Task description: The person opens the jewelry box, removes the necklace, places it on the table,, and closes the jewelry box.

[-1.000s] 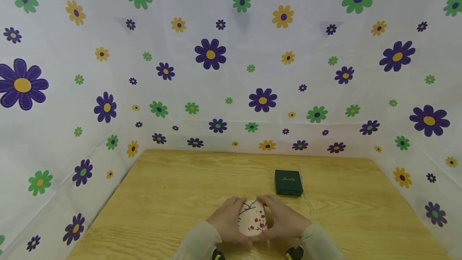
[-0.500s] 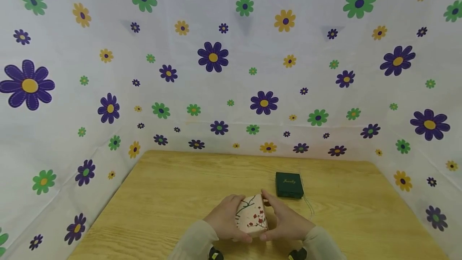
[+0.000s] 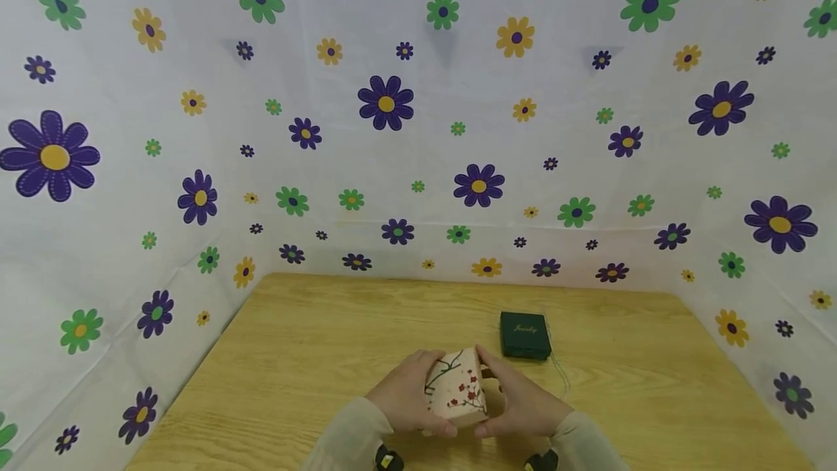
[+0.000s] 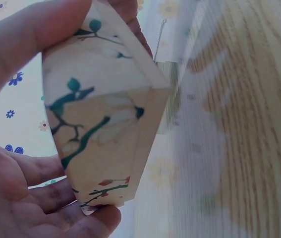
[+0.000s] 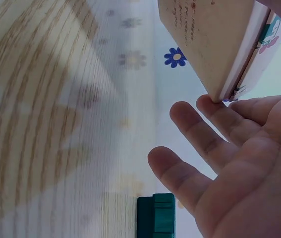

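Note:
A cream box printed with branches and red blossoms is held up tilted between both hands, above the wooden table's near side. My left hand grips its left side; in the left wrist view the thumb lies over the upper part and fingers sit under the lower corner. On the box's right side, my right hand holds it lightly, thumb at the near edge and forefinger at the far one. Two fingers of that hand stretch out free in the right wrist view. A seam runs near the box's edge there.
Beyond the right hand a dark green box with gold lettering rests on the wooden table. A thin silvery chain trails down beside it. White cloth walls with printed flowers stand around the table's back and sides.
The cream box has risen slightly and tilted, with more of its near side showing. My right hand has shifted a little to the right, widening the gap between palm and box.

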A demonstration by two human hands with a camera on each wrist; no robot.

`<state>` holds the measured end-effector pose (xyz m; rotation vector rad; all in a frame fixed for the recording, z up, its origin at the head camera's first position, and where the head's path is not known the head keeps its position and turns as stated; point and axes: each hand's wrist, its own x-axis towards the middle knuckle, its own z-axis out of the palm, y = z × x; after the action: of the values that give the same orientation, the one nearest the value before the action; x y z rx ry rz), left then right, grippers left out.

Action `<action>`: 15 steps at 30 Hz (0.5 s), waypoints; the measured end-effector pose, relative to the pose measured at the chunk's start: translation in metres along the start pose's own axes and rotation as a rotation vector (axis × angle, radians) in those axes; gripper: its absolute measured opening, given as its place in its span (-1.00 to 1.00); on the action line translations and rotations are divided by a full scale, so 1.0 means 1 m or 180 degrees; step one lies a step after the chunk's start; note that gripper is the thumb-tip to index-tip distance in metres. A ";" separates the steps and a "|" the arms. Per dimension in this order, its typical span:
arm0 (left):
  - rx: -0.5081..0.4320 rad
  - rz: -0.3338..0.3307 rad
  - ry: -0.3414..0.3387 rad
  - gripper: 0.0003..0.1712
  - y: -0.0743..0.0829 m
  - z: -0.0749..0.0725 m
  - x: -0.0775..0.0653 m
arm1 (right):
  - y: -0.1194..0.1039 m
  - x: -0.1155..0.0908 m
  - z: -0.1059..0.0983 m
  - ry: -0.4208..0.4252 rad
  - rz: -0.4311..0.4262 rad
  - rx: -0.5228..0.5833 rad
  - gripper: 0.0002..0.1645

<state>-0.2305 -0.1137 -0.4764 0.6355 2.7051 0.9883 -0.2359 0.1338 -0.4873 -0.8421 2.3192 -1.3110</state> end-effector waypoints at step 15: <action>-0.0032 0.0001 -0.0051 0.35 0.003 -0.001 -0.001 | 0.001 0.003 -0.001 -0.0108 0.0028 0.0073 0.28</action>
<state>-0.2293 -0.1124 -0.4734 0.6392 2.6847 0.9922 -0.2387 0.1330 -0.4882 -0.8395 2.2752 -1.3070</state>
